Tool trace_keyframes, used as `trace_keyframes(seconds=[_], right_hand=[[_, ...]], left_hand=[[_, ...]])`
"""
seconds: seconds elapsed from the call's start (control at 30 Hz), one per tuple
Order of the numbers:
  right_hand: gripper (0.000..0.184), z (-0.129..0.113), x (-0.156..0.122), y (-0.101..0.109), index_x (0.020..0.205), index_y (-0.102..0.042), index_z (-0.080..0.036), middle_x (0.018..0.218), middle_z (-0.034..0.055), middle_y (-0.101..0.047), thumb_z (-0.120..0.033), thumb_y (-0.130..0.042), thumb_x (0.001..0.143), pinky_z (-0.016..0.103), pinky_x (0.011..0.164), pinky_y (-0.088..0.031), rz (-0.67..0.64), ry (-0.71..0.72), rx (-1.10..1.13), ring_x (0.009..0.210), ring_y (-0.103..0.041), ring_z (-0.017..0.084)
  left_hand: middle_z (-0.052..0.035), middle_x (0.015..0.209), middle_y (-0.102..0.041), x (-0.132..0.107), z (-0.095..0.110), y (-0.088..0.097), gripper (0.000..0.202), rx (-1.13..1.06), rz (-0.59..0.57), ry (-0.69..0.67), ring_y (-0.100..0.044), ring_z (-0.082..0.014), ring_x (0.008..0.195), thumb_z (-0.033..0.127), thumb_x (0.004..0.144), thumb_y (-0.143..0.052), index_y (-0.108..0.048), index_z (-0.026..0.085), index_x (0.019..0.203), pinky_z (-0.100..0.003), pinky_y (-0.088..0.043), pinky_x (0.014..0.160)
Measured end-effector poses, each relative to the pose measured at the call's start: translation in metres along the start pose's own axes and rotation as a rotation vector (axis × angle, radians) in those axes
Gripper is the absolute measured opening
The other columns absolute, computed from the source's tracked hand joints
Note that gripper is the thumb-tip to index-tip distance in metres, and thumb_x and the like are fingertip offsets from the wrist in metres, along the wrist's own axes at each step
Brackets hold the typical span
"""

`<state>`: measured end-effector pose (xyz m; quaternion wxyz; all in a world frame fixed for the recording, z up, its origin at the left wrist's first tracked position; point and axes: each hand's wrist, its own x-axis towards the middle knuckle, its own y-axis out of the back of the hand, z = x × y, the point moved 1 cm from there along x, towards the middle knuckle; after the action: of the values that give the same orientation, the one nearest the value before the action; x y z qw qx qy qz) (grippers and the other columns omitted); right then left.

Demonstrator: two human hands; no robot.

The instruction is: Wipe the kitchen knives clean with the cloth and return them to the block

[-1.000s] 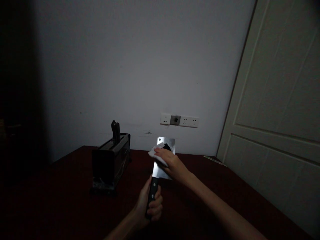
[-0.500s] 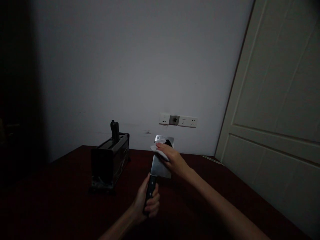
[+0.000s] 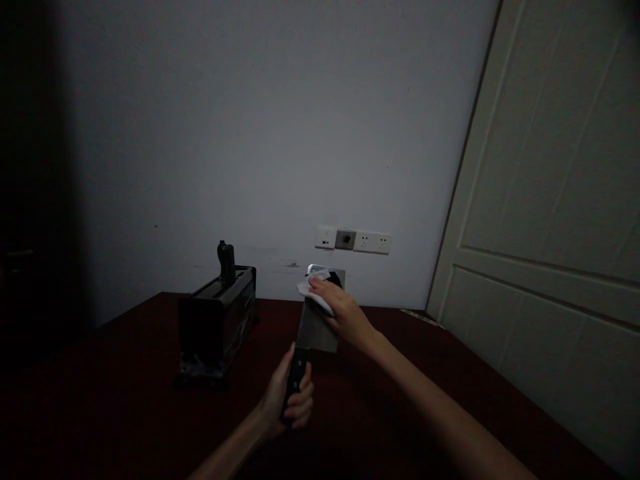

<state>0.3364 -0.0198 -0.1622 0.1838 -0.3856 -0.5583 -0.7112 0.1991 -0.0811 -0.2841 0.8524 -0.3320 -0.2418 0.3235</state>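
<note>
"While our left hand [image 3: 287,393] is wrapped round the black handle [image 3: 298,364] at lower centre, where do we see the cleaver [image 3: 320,331]?"

"Mid-frame, blade tilted up over the desk [image 3: 125,333], and our right hand [image 3: 345,312] holds a white cloth [image 3: 305,289] against it!"

"Why that hold, do we reckon?"

"Gripping the handle probably steadies the blade; the cloth likely shields skin from steel. Left of centre, a slotted block [image 3: 203,331] holds dark handles [image 3: 227,262] upright, presumably for easy grabbing."

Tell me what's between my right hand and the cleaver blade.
In the head view, a white cloth or tissue lies between your right hand and the cleaver blade.
</note>
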Motion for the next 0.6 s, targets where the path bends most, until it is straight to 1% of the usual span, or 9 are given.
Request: trace_keyframes(seconds=[0.1, 0.17, 0.2, 0.27, 0.37, 0.43, 0.5, 0.6], right_hand=[[0.041, -0.025, -0.022, -0.017, 0.120, -0.046, -0.010, 0.129, 0.0173, -0.048, -0.010, -0.048, 0.079, 0.041, 0.103, -0.034, -0.078, 0.090, 0.033, 0.125, -0.036, 0.020], [0.042, -0.032, -0.029, -0.021, 0.121, -0.045, -0.010, 0.130, 0.0169, -0.047, -0.009, -0.047, 0.079, 0.040, 0.104, -0.034, -0.114, 0.132, 0.038, 0.126, -0.034, 0.018], [0.042, -0.031, -0.028, -0.019, 0.121, -0.044, -0.011, 0.130, 0.0163, -0.047, -0.008, -0.046, 0.080, 0.039, 0.104, -0.034, -0.120, 0.142, 0.036, 0.127, -0.034, 0.017], [0.044, -0.020, -0.019, -0.010, 0.122, -0.044, -0.013, 0.131, 0.0150, -0.046, -0.005, -0.044, 0.078, 0.040, 0.104, -0.033, -0.102, 0.134, 0.027, 0.127, -0.033, 0.017], [0.048, 0.002, 0.004, 0.007, 0.122, -0.044, -0.015, 0.132, 0.0136, -0.046, -0.002, -0.043, 0.076, 0.043, 0.104, -0.032, -0.005, 0.069, 0.008, 0.127, -0.034, 0.018], [0.047, 0.010, 0.013, 0.012, 0.121, -0.046, -0.015, 0.131, 0.0133, -0.047, -0.003, -0.044, 0.076, 0.044, 0.104, -0.032, 0.056, 0.020, -0.009, 0.126, -0.035, 0.019], [0.047, 0.007, 0.012, 0.007, 0.121, -0.047, -0.015, 0.131, 0.0136, -0.047, -0.003, -0.044, 0.076, 0.044, 0.104, -0.031, 0.092, -0.010, -0.031, 0.126, -0.034, 0.020], [0.048, -0.010, -0.007, -0.010, 0.122, -0.046, -0.014, 0.131, 0.0139, -0.047, -0.003, -0.044, 0.075, 0.044, 0.104, -0.031, 0.090, -0.009, -0.047, 0.127, -0.033, 0.020]], left_hand=[[0.0077, 0.033, -0.031, 0.001, 0.001, 0.004, 0.053, 0.002, -0.005, -0.045, -0.016, -0.0032, 0.023, 0.065, 0.077, -0.038, -0.045, 0.016, 0.056, -0.015, -0.027, 0.025], [0.0076, 0.033, -0.031, 0.002, 0.002, 0.007, 0.053, 0.012, -0.006, -0.050, -0.017, -0.0030, 0.023, 0.064, 0.076, -0.040, -0.046, 0.016, 0.056, -0.015, -0.027, 0.025], [0.0075, 0.033, -0.031, 0.002, 0.001, 0.007, 0.053, 0.017, -0.008, -0.043, -0.017, -0.0030, 0.023, 0.065, 0.076, -0.040, -0.046, 0.016, 0.056, -0.015, -0.027, 0.025], [0.0073, 0.032, -0.031, 0.002, 0.000, 0.008, 0.055, 0.024, -0.019, -0.025, -0.018, -0.0033, 0.023, 0.066, 0.077, -0.037, -0.045, 0.016, 0.055, -0.016, -0.028, 0.025], [0.0071, 0.032, -0.031, 0.002, -0.004, 0.007, 0.056, 0.031, -0.028, 0.012, -0.019, -0.0038, 0.023, 0.067, 0.077, -0.034, -0.045, 0.016, 0.056, -0.016, -0.028, 0.025], [0.0071, 0.032, -0.032, 0.002, -0.006, 0.006, 0.056, 0.034, -0.020, 0.029, -0.019, -0.0039, 0.023, 0.067, 0.077, -0.034, -0.045, 0.016, 0.055, -0.016, -0.028, 0.025], [0.0070, 0.032, -0.032, 0.003, -0.007, 0.005, 0.057, 0.040, -0.009, 0.040, -0.019, -0.0039, 0.023, 0.068, 0.076, -0.035, -0.045, 0.016, 0.054, -0.016, -0.028, 0.025], [0.0068, 0.031, -0.031, 0.004, -0.008, 0.005, 0.058, 0.048, 0.004, 0.043, -0.019, -0.0043, 0.022, 0.069, 0.076, -0.033, -0.043, 0.017, 0.052, -0.016, -0.028, 0.024]])
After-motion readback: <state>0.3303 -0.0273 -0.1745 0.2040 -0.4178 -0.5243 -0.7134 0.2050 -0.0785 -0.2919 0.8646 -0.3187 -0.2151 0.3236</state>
